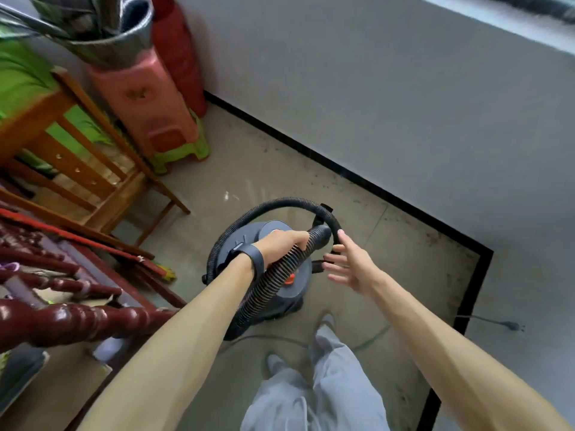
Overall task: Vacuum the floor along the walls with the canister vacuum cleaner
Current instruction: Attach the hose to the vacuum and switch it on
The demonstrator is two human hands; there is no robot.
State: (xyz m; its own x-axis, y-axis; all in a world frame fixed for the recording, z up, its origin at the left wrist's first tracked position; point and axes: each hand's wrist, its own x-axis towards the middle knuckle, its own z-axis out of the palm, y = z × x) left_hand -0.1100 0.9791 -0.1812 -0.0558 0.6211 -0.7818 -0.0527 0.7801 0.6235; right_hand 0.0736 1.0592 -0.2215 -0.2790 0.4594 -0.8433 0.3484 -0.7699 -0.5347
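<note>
A dark grey canister vacuum cleaner (298,275) stands on the tiled floor in front of my feet. Its black ribbed hose (273,281) rises from the canister and loops over the top. My left hand (281,244) grips the hose near its upper end. My right hand (348,262) is spread with straight fingers just right of the hose loop, its fingertips close to the loop; whether they touch it I cannot tell. Dark specks of dirt (329,178) lie on the floor along the black baseboard (357,178) of the grey wall.
Stacked pink and green plastic stools (149,110) carrying a metal bucket (115,35) fill the far corner. A wooden chair (81,157) and dark red carved furniture (62,318) crowd the left side. A power cord and plug (510,325) lie at the right. The wall turns a corner at right.
</note>
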